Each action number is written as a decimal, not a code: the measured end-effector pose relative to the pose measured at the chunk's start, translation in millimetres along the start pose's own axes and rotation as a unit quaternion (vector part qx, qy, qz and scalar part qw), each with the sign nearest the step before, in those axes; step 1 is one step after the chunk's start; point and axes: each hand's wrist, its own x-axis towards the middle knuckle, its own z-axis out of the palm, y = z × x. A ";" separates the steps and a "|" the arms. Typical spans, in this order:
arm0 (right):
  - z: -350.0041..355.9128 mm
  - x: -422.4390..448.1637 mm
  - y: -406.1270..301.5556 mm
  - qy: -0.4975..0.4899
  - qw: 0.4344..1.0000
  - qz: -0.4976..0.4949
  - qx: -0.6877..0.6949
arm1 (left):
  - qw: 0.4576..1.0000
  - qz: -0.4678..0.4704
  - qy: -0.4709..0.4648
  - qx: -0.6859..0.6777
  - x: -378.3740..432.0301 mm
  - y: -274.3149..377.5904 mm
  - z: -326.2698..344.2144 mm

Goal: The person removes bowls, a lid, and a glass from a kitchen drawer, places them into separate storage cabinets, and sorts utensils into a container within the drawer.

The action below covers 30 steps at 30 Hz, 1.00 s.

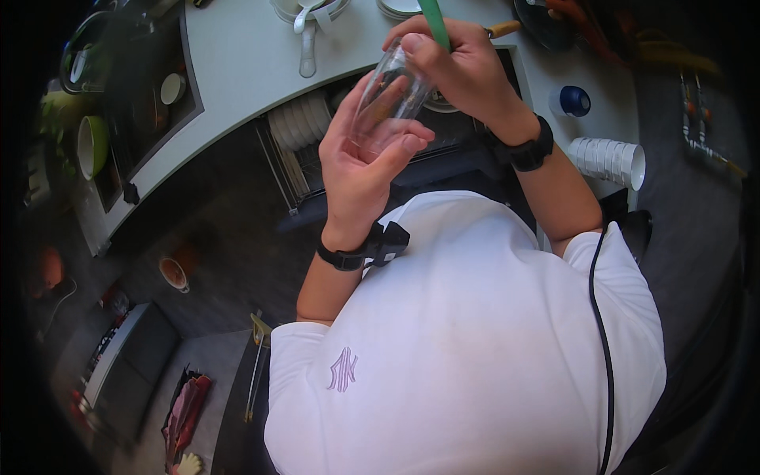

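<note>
My left hand (pixel 362 160) is closed around the lower part of a clear, see-through cup (pixel 392 98), tilted over the open drawer. Whether the cup is glass or plastic, I cannot tell. My right hand (pixel 454 68) holds a green handle-like strip (pixel 435 24) that runs up out of the picture. Its thumb and fingers are also at the cup's upper end. The far end of the green thing is hidden. Small yellowish specks show on or through the cup's wall.
Below my hands, a pulled-out drawer rack holds white plates (pixel 300 122). On the counter (pixel 249 59) are white bowls with a spoon (pixel 304 15). A blue cup (pixel 574 101) and a row of nested white cups (pixel 605 161) lie right. The sink holds a green bowl (pixel 93 147) at left.
</note>
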 end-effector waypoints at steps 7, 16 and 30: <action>23.7 -17.3 -2.6 0.023 0.993 0.080 0.088 | 0.991 0.105 0.055 -0.057 -2.2 -0.7 -20.9; 51.5 -60.7 30.0 -0.029 0.985 0.071 0.155 | 0.984 0.004 0.080 -0.157 13.6 -8.1 -22.4; 12.9 -159.1 22.8 0.207 0.922 0.254 0.208 | 0.976 -0.201 0.008 -0.084 29.5 -34.4 8.2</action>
